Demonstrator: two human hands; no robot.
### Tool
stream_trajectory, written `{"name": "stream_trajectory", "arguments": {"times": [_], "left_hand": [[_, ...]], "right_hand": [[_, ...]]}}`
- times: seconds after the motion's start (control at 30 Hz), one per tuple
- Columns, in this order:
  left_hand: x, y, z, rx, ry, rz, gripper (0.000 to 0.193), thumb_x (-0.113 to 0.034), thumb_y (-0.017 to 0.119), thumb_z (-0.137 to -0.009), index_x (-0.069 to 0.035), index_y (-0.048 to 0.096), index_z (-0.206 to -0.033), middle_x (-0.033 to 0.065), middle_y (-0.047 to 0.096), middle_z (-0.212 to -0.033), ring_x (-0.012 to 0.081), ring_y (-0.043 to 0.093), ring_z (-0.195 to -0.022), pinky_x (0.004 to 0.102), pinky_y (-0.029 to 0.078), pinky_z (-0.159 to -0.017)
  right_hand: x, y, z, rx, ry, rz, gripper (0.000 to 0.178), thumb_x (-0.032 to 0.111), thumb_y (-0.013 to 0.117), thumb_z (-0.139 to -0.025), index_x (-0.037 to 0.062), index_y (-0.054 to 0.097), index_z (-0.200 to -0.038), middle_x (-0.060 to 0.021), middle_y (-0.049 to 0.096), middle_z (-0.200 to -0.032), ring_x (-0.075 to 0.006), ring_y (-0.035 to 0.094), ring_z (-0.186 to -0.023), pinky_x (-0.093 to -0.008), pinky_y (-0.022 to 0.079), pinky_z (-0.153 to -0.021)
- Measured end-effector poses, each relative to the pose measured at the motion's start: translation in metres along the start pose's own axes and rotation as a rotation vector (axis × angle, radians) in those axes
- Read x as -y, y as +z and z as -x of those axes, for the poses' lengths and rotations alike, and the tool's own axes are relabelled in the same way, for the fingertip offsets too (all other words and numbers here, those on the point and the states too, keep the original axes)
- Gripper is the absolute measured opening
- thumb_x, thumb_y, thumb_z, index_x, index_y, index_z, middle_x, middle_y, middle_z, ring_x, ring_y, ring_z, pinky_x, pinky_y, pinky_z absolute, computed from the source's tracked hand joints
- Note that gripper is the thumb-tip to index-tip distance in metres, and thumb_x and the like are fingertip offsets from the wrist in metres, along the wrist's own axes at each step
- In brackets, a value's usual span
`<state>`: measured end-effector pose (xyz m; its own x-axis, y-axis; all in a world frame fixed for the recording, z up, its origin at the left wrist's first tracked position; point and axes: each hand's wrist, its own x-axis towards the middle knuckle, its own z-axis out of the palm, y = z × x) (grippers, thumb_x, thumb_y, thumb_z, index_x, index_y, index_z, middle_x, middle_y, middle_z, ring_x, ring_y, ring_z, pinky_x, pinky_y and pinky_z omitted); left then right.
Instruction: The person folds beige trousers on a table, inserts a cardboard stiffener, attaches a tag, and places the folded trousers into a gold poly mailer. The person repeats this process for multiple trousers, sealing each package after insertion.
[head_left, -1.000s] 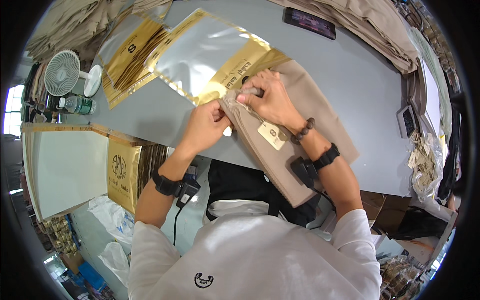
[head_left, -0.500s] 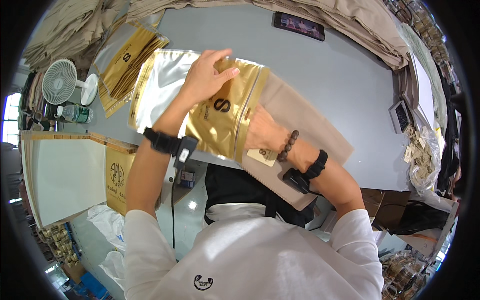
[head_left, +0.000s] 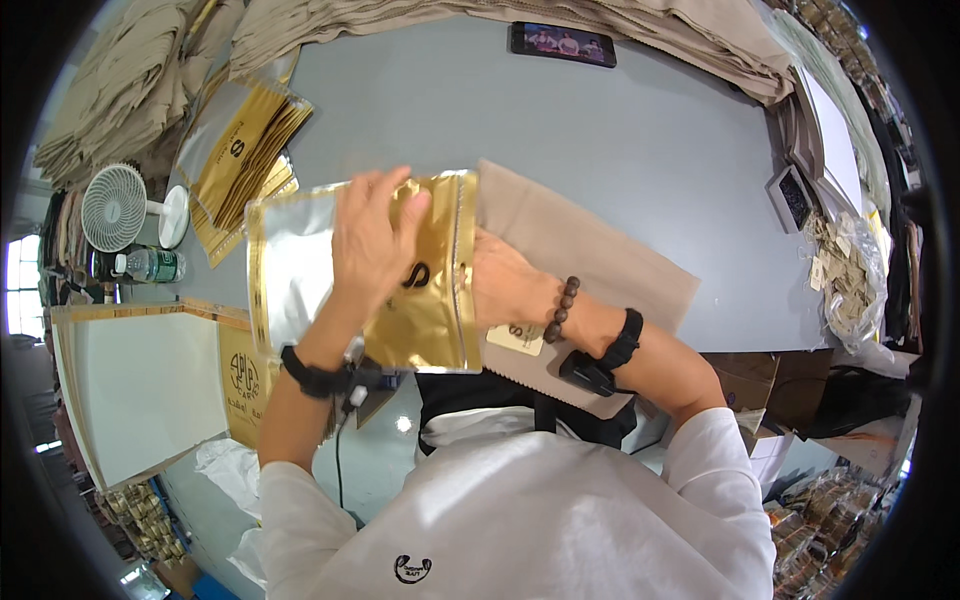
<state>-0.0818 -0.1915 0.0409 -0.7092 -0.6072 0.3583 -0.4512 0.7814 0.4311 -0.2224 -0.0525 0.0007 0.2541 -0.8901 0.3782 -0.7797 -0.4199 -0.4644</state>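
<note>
A gold bag with a silvery, see-through-looking half lies across the near table, its opening toward the right. My left hand rests on its upper face, fingers stretched and slightly apart. Into the opening reaches my right hand; the bag hides its fingers, so what they hold does not show. Folded beige cloth extends from the bag's mouth to the right, beneath my right wrist. A cream hang tag lies on that cloth beside the bag's edge.
More gold bags are piled at the left. A white fan and a water bottle stand at the left edge. Beige cloth stacks line the far side, near a phone. Loose tags in plastic lie right.
The bag has turned and shifted slightly left and nearer in the picture, with both hands on it. The whole view has also moved a little.
</note>
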Motion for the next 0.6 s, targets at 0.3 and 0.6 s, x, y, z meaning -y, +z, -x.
{"name": "stream_trajectory", "arguments": {"times": [0.3,0.6], "left_hand": [[0.007,0.03,0.0,0.37,0.334,0.043,0.079,-0.064,0.043,-0.106,-0.005,0.045,-0.158,0.0206,0.033,-0.169,0.0376,0.028,-0.157,0.0511,0.023,-0.125],[-0.03,0.011,0.027,0.329,0.06,0.091,0.065,-0.037,0.083,-0.084,-0.003,0.065,-0.137,0.0176,0.061,-0.129,0.0357,0.06,-0.118,0.0448,0.048,-0.103]], "right_hand": [[-0.011,-0.048,0.049,-0.29,0.284,-0.004,0.031,0.023,0.07,-0.096,-0.0007,0.07,-0.117,-0.0182,0.069,-0.123,-0.0374,0.06,-0.123,-0.0471,0.049,-0.107],[-0.028,-0.073,0.091,-0.371,0.692,0.486,0.055,0.037,0.074,-0.095,0.0012,0.061,-0.134,-0.0145,0.064,-0.122,-0.0331,0.056,-0.112,-0.0447,0.045,-0.097]]}}
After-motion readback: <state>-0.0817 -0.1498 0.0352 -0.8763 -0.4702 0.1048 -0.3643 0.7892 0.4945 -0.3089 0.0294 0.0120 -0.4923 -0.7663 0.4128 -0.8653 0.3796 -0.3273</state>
